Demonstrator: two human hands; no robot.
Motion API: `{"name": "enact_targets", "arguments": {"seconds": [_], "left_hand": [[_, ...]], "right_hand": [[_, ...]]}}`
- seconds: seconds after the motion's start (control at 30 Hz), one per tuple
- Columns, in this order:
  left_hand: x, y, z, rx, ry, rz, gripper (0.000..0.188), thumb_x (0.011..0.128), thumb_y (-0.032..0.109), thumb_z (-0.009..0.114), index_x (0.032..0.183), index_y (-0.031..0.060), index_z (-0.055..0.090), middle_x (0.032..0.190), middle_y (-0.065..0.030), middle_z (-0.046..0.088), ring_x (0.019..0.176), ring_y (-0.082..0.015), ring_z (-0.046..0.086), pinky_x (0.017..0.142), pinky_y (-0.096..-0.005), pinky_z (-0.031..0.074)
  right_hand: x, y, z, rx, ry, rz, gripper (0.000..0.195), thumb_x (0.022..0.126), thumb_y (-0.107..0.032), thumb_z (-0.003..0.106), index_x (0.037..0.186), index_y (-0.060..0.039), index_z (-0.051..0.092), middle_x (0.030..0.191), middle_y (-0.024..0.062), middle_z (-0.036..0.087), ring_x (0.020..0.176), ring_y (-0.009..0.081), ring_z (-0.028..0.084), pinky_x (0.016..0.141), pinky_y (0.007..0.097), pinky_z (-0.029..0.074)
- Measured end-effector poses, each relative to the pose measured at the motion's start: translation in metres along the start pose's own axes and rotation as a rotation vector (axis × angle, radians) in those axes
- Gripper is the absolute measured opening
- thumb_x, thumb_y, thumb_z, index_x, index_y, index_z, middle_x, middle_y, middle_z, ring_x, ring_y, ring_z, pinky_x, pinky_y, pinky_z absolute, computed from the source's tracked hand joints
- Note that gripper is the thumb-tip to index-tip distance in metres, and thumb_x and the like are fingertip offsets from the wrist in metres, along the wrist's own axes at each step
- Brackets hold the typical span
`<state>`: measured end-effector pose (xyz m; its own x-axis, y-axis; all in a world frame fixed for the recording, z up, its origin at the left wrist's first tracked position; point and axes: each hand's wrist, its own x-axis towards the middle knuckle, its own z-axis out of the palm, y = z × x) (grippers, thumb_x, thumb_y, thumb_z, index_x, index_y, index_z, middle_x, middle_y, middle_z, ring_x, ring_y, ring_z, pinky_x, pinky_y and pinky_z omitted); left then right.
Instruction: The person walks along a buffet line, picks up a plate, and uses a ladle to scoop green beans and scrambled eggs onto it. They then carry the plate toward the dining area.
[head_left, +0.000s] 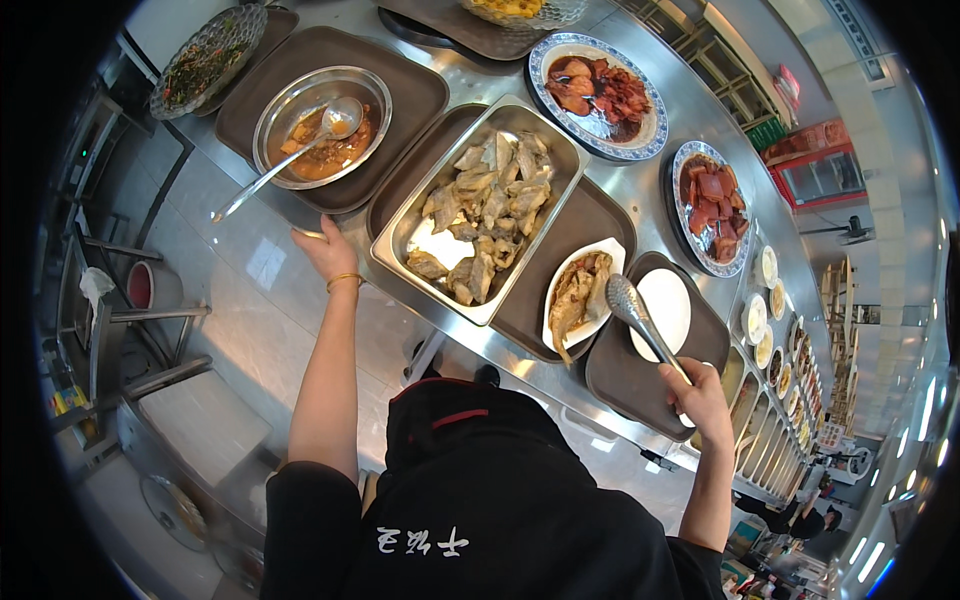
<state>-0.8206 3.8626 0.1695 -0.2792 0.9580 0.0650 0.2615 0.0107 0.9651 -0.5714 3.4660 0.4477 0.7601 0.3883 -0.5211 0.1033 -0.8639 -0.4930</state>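
My right hand (699, 397) grips the handle of metal serving tongs (637, 311), whose head lies over the edge of a brown tray, between a white oval dish (546, 322) of whole fish in sauce and a white plate (661, 311). My left hand (330, 251) has its fingers apart near the counter's edge, below a brown tray (409, 71); whether it touches the edge I cannot tell. On that tray is a steel bowl (386, 112) of orange sauce with a ladle (281, 166) in it. Between my hands stands a rectangular steel pan (480, 319) holding pieces of fried fish (487, 202).
Two blue-rimmed plates (656, 90) (684, 232) of braised meat stand along the far side of the steel counter (626, 176). A glass bowl (251, 22) of greens is at upper left. Several small dishes line the right. A person (806, 521) is farther off at lower right.
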Motion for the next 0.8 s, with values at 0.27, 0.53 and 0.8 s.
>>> {"name": "enact_targets", "arguments": {"seconds": [0.27, 0.53, 0.8], "left_hand": [[0.003, -0.018, 0.004, 0.096, 0.105, 0.011, 0.065, 0.089, 0.027, 0.059, 0.132, -0.0116, 0.029, 0.123, -0.032, 0.048, 0.113, -0.0441, 0.048, 0.097, -0.0434, 0.038], [0.004, -0.021, 0.006, 0.104, 0.088, 0.054, 0.072, 0.091, 0.03, 0.056, 0.136, -0.0145, 0.022, 0.136, -0.0359, 0.036, 0.124, -0.0465, 0.039, 0.104, -0.0433, 0.033], [0.003, -0.019, 0.005, 0.089, 0.08, 0.026, 0.071, 0.091, 0.03, 0.055, 0.136, -0.0139, 0.023, 0.135, -0.0363, 0.036, 0.125, -0.0472, 0.039, 0.104, -0.0445, 0.034]], "right_hand": [[-0.013, -0.048, -0.007, -0.029, 0.061, -0.21, 0.026, 0.087, -0.021, 0.067, 0.097, 0.0037, 0.065, 0.061, -0.002, 0.052, 0.057, 0.0053, 0.047, 0.052, 0.0231, 0.038], [0.036, -0.116, 0.092, -0.28, -0.049, -0.655, 0.04, 0.083, -0.028, 0.069, 0.107, 0.0019, 0.062, 0.069, 0.0192, 0.064, 0.066, 0.0342, 0.064, 0.064, 0.0384, 0.05], [0.071, -0.151, 0.115, -0.201, 0.122, -0.622, 0.046, 0.084, -0.032, 0.064, 0.115, 0.003, 0.059, 0.069, 0.0218, 0.064, 0.071, 0.0377, 0.065, 0.067, 0.0428, 0.05]]}}
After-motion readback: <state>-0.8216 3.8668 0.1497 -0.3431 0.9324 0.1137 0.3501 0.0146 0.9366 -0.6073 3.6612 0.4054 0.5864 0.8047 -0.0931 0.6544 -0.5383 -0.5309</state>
